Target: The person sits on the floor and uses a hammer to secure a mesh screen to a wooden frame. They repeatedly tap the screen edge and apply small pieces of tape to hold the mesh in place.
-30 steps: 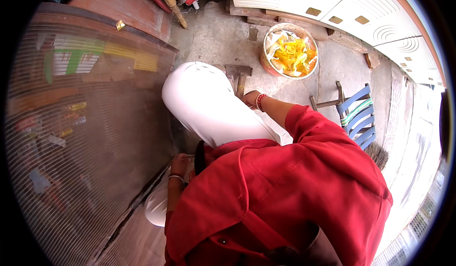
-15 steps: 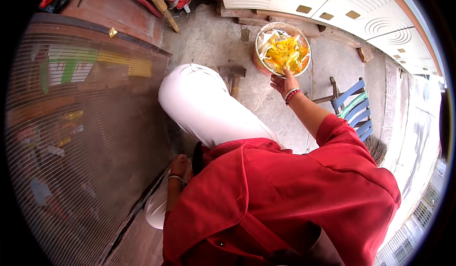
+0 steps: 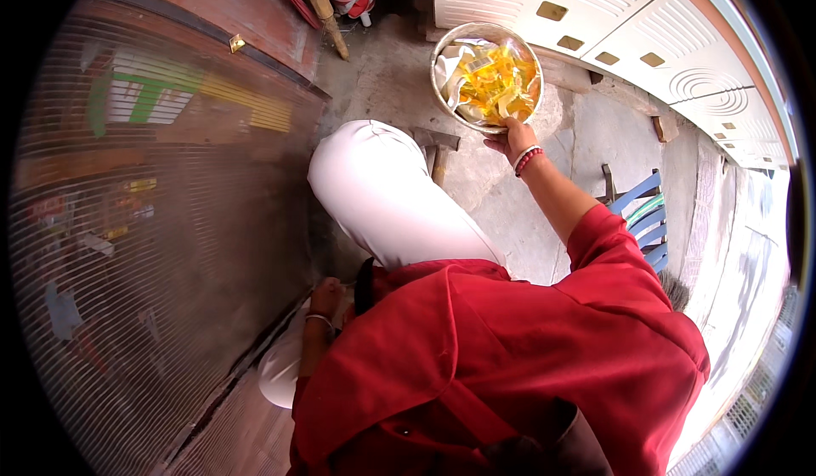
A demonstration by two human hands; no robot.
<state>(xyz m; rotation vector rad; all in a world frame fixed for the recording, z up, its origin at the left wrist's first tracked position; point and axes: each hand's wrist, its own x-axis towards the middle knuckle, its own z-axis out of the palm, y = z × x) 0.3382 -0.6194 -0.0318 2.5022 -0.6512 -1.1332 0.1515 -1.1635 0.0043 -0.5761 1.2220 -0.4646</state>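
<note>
A round bucket (image 3: 437, 93) with a pale rim stands out near the far wall. Crumpled clear and yellow plastic wrappers (image 3: 497, 76) fill it, with some whitish pieces at its left side. My right hand (image 3: 514, 138), wearing red and white bead bracelets, is closed on the bucket's near rim, thumb over the edge. My left hand (image 3: 325, 296) is low beside my body, close to the ribbed brown panel; its fingers are partly hidden, and nothing shows in it.
White patterned panels (image 3: 586, 8) line the far side above bricks. A blue slatted chair (image 3: 650, 221) stands at right. A dark T-shaped object (image 3: 438, 140) lies beyond my white-clad leg (image 3: 399, 195). The ribbed brown panel (image 3: 195, 221) closes off the left; a wooden pole (image 3: 321, 8) leans behind it.
The bucket has shifted left against the floor and wall and looks larger and tilted, with my right hand on its rim. My view has turned slightly. The left hand keeps its place.
</note>
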